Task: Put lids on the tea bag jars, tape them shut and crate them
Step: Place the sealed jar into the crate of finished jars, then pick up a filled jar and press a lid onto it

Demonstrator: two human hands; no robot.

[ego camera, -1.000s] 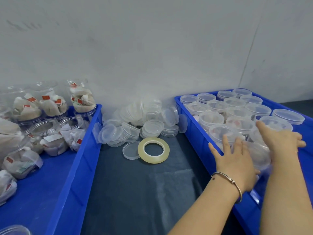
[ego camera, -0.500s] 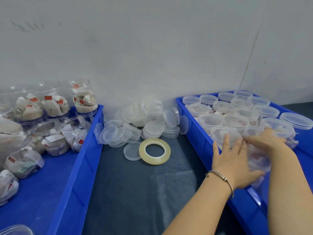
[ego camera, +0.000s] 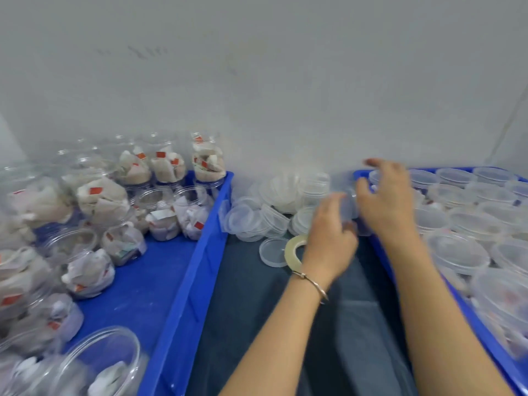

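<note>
Open jars of tea bags (ego camera: 160, 212) fill the blue crate on the left (ego camera: 200, 252). Lidded jars (ego camera: 457, 250) stand packed in the blue crate on the right (ego camera: 380, 252). Between the crates lies a pile of clear lids (ego camera: 257, 218) and a roll of clear tape (ego camera: 293, 250), half hidden by my left hand (ego camera: 331, 235). That hand is at the right end of the pile, fingers curled by an upright clear lid (ego camera: 347, 208); blur hides whether it grips it. My right hand (ego camera: 385, 201) hovers just right of that lid with fingers spread.
One loose lid (ego camera: 273, 251) lies flat beside the tape on the dark cloth (ego camera: 257, 310). A grey wall (ego camera: 285, 95) closes off the back. More open jars sit at the near left corner (ego camera: 100, 361).
Both hands have left the jar in the right crate and moved left and forward to the lid pile. The view has swung left.
</note>
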